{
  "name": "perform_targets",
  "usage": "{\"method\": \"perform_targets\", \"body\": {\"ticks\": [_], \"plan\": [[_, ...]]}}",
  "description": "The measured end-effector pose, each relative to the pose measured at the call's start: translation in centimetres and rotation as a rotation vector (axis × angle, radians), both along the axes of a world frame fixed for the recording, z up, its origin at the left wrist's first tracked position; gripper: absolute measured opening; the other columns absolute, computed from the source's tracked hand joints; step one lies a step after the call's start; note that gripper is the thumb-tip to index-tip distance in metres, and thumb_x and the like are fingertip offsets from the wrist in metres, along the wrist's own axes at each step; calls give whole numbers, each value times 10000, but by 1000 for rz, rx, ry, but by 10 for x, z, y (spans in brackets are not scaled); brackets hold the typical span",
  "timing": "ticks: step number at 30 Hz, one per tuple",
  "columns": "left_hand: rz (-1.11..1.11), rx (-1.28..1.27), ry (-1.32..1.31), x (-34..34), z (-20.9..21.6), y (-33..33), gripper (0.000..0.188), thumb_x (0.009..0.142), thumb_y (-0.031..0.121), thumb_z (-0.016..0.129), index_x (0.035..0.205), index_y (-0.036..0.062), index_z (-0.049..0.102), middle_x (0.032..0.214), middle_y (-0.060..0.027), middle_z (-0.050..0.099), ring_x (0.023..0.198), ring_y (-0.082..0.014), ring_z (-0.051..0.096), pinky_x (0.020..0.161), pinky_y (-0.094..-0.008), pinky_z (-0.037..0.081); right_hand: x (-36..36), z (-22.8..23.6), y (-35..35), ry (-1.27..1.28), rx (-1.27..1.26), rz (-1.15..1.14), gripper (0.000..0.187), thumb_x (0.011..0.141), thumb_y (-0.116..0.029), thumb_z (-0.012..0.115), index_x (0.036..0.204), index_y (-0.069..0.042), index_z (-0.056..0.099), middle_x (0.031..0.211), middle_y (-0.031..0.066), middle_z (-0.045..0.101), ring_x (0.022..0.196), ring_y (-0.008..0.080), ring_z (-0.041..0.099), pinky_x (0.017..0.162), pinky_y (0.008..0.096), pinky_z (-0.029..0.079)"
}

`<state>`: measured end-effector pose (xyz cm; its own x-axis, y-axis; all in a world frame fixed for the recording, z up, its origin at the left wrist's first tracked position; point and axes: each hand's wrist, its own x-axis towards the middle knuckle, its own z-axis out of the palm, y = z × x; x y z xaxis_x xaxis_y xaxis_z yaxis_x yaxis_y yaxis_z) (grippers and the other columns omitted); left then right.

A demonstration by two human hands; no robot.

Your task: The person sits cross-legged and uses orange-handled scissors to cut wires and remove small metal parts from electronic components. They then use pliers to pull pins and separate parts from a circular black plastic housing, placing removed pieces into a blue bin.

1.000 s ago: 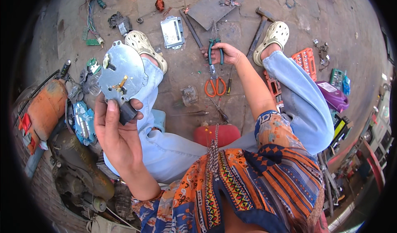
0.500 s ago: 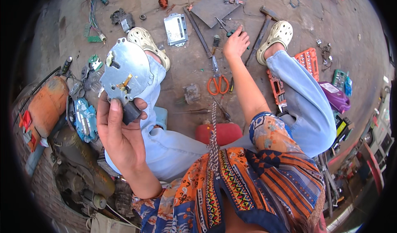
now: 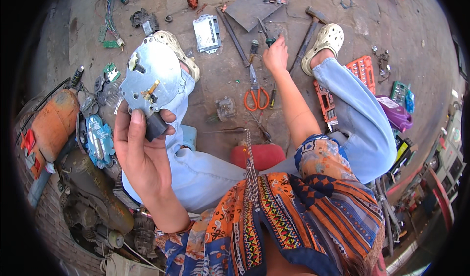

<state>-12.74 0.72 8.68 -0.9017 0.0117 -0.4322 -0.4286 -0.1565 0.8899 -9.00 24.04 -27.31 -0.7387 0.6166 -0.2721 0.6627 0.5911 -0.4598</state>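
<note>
My left hand (image 3: 147, 153) is raised at the left, its fingers closed on the black block under a round metal plate (image 3: 164, 75). The plate is silver, with lugs round its edge, two openings and a brass-coloured piece near its lower part. Farther off, my right hand (image 3: 276, 56) is closed round long-nose pliers (image 3: 270, 41) with dark green grips. Their grey tip points up and away, toward a flat dark metal sheet (image 3: 245, 11). My fingers hide part of the grips. Orange-handled scissors (image 3: 256, 97) lie on the ground between my feet.
A hammer (image 3: 308, 36) lies beside my right shoe (image 3: 325, 46). A silver electronic module (image 3: 206, 34) sits near my left shoe (image 3: 188, 63). Orange socket cases (image 3: 362, 73) and a purple bottle (image 3: 395, 114) stand at the right. An orange cylinder (image 3: 56, 122) lies at the left.
My right hand has lifted the pliers off the ground, and their tip has swung more upright. The plate in my left hand has tilted slightly and shifted a little to the right.
</note>
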Motion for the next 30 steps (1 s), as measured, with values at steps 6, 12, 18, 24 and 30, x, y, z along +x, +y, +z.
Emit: {"method": "perform_targets", "body": {"ticks": [6,12,18,24,30], "plan": [[36,-45,29,1,-2,3,375,917,158,530,1211,-58,444,974,-111,613,747,-179,642,577,-256,507,-8,9,2,88,-294,-111,343,763,-76,533,1029,73,375,888,359,568,831,487,579,758,479,475],[44,-45,32,2,-2,3,377,917,160,533,1210,-61,443,973,-113,613,746,-179,644,574,-255,512,-9,1,10,214,-1402,-408,226,819,14,402,1023,94,458,979,231,615,886,316,639,726,367,540],[48,-50,35,3,-3,0,381,916,159,535,1209,-65,439,970,-114,612,750,-184,647,573,-258,515,-10,20,8,297,-1990,-532,334,794,42,393,1115,133,414,1140,316,517,1076,372,564,893,422,509],[16,0,21,1,1,1,330,922,145,530,1196,-23,453,928,-100,630,784,-190,644,603,-262,502,-2,20,15,195,-1993,-641,374,769,48,425,1136,113,413,1122,270,527,761,216,627,699,296,549],[42,-48,34,0,-1,3,375,912,148,536,1200,-72,439,966,-117,611,748,-190,648,580,-262,526,8,6,20,-19,-2033,-444,318,781,27,450,1098,42,465,832,73,523,468,27,317,389,160,257]]}}
